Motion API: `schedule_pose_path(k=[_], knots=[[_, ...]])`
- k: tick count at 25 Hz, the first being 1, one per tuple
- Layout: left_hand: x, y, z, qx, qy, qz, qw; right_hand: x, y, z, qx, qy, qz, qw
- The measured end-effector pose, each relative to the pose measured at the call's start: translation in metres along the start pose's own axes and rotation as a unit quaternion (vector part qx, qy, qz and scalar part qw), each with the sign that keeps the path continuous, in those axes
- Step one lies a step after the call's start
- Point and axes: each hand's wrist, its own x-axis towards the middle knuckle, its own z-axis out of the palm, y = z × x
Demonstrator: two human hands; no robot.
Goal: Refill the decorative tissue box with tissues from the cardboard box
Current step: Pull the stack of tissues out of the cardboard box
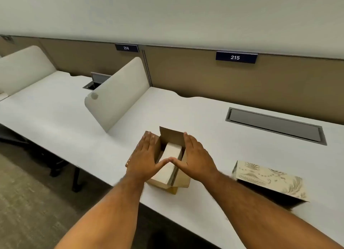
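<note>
A brown cardboard box (181,180) stands on the white desk (204,122) near its front edge, its top flaps spread apart. Inside it shows a white stack of tissues (172,152). My left hand (144,160) lies flat on the box's left flap and my right hand (197,158) lies flat on its right flap. Both have fingers extended, and the thumbs meet over the tissues. The decorative tissue box (270,180), cream with a pale ornamental pattern, lies to the right of the cardboard box, untouched.
A frosted divider panel (119,92) rises from the desk at the left. A closed grey cable hatch (275,126) sits flush in the desk at the back right. A tan partition with number plates 214 and 215 runs behind. Carpet floor and a table leg lie at the lower left.
</note>
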Motion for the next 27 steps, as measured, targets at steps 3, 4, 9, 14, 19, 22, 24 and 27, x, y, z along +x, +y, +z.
schedule_pose_path(k=[3,4,9,14,19,22,24,27], knots=[[0.007,-0.023,0.009,-0.030,-0.042,0.003,0.999,0.013,-0.018,0.016,0.033,-0.014,0.046,0.998],[0.010,-0.026,0.011,-0.040,-0.058,0.007,0.997,0.016,-0.021,0.021,0.042,-0.023,0.066,0.997],[0.030,-0.052,0.032,-0.137,-0.132,0.015,0.982,0.044,-0.043,0.051,0.077,-0.038,0.162,0.983],[0.045,-0.051,0.049,-0.260,-0.195,0.002,0.946,0.057,-0.055,0.071,0.141,-0.022,0.263,0.954],[0.062,-0.036,0.064,-0.381,-0.244,-0.063,0.889,0.063,-0.072,0.083,0.325,-0.025,0.345,0.880],[0.069,-0.031,0.070,-0.392,-0.298,-0.152,0.857,0.068,-0.077,0.091,0.389,-0.042,0.414,0.822],[0.072,-0.032,0.080,-0.397,-0.328,-0.185,0.837,0.071,-0.078,0.101,0.407,-0.055,0.459,0.788],[0.075,-0.030,0.091,-0.390,-0.349,-0.234,0.819,0.074,-0.079,0.118,0.436,-0.065,0.499,0.746]])
